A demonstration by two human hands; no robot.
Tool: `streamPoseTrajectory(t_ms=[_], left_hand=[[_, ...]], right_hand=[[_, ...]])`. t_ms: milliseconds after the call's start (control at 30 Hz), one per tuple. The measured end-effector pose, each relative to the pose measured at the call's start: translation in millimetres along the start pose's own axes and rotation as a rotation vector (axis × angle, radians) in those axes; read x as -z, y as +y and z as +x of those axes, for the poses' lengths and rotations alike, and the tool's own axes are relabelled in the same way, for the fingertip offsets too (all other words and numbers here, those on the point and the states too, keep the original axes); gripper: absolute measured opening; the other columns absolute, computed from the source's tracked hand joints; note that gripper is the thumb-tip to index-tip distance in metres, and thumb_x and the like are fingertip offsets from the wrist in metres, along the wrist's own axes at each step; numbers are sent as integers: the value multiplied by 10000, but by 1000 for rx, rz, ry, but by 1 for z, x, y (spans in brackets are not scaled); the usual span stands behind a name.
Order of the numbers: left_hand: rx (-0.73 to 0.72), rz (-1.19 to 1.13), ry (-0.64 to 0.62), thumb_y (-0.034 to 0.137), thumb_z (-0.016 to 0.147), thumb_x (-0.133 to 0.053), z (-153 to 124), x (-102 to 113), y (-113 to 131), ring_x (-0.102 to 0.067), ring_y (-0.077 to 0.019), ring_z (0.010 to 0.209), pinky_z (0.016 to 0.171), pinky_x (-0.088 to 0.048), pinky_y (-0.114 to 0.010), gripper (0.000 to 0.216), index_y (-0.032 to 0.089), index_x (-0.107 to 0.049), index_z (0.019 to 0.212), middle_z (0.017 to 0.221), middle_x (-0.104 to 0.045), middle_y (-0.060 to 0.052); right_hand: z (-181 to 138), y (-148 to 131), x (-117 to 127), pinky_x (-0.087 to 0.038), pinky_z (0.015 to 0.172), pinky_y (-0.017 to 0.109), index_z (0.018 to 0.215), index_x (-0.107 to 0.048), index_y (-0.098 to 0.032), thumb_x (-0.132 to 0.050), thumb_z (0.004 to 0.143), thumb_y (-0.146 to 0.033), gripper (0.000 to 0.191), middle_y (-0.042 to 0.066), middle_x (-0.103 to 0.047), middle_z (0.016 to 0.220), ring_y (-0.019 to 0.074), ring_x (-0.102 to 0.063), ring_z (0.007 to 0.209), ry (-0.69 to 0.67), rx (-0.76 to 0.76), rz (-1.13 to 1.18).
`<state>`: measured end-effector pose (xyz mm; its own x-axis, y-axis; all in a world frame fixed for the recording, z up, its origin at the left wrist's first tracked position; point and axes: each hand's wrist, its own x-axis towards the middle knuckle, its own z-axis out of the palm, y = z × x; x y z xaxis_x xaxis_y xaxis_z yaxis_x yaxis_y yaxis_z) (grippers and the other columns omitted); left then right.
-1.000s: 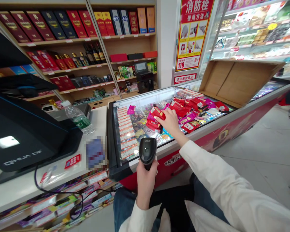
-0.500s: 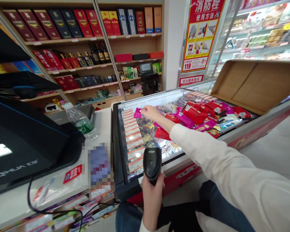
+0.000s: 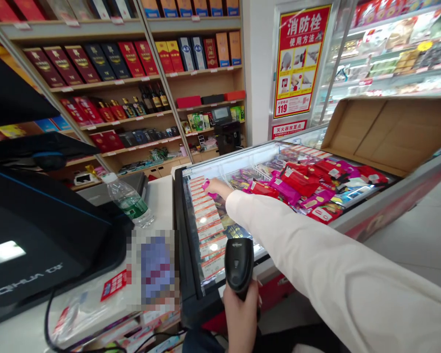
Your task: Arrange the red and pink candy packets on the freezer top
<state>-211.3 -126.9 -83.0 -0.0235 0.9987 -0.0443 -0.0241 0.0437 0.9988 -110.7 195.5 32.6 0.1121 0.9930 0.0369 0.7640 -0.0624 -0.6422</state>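
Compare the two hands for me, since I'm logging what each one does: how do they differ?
The left hand is low and near the body, wrapped around the black scanner; the right hand is stretched out across the freezer lid. The left hand grips firmly with fingers closed, while the right hand pinches a small pink packet at its fingertips. Both are bare, with white sleeves.

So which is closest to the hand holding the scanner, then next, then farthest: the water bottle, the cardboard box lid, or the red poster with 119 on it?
Starting from the left hand, which grips the scanner:
1. Water bottle, on the counter to the left.
2. Cardboard box lid, up on the freezer's far right side.
3. Red poster, on the back wall beyond the freezer.
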Motion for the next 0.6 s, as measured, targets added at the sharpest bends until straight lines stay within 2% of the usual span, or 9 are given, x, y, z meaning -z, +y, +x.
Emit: streamPoseTrajectory(t_ms=[67, 167, 233, 300, 367, 467, 533, 600], left_hand=[[-25, -3, -21, 568, 836, -777, 1, 0, 6, -550, -156, 460, 520, -462, -280, 417, 175, -696, 723, 521, -614, -11], [-79, -11, -64, 549, 802, -791, 3, 0, 14, -545, -152, 438, 496, -448, -275, 395, 178, -684, 718, 518, -617, -9], [-131, -8, -67, 520, 807, -791, 4, -2, 18, -550, -148, 447, 507, -457, -272, 370, 181, -671, 718, 518, -612, -2], [-173, -41, -35, 474, 806, -799, 1, -8, 19, -552, -139, 465, 519, -460, -263, 317, 186, -669, 781, 554, -634, 7], [-190, -72, -12, 449, 806, -798, -6, -18, 18, -549, -131, 475, 524, -452, -255, 293, 191, -664, 836, 586, -650, 14], [-170, -61, -69, 455, 807, -793, -27, -40, 9, -559, -134, 484, 536, -452, -257, 302, 194, -653, 867, 593, -656, 17], [-132, -26, -159, 465, 798, -802, -48, -55, 0, -574, -146, 486, 539, -460, -267, 323, 193, -651, 884, 592, -665, 13], [-95, 7, -240, 470, 793, -804, -70, -68, -10, -590, -159, 485, 538, -466, -276, 337, 187, -660, 907, 605, -683, 4]], right_hand=[[-25, -4, 5, -595, 888, 474, 1295, -698, -104, -893, 744, -236, 599, 233, -807, 1148, 408, -786, 1047, -43, 31, -36], [-79, 4, 18, -582, 979, 442, 1396, -636, -184, -871, 782, -215, 658, 158, -799, 1260, 369, -757, 1179, -50, 149, -47], [-123, 26, 31, -571, 1020, 402, 1445, -591, -226, -831, 842, -218, 649, 105, -778, 1333, 312, -736, 1231, 2, 261, 45], [-171, 61, 46, -578, 1020, 410, 1412, -602, -215, -790, 907, -289, 544, 100, -772, 1323, 287, -745, 1188, 117, 357, 265], [-219, 106, 57, -585, 1023, 439, 1356, -624, -219, -751, 948, -441, 482, 96, -787, 1239, 283, -756, 1121, 263, 309, 485], [-282, 174, 61, -609, 990, 464, 1342, -624, -262, -707, 941, -586, 523, 81, -792, 1156, 282, -758, 1047, 454, 109, 725], [-315, 208, 55, -619, 978, 485, 1316, -624, -266, -793, 841, -597, 603, 79, -792, 1152, 293, -760, 1039, 478, 4, 843], [-338, 229, 47, -595, 1038, 504, 1238, -631, -260, -877, 736, -553, 631, 91, -793, 1181, 310, -755, 1109, 519, -13, 918]])
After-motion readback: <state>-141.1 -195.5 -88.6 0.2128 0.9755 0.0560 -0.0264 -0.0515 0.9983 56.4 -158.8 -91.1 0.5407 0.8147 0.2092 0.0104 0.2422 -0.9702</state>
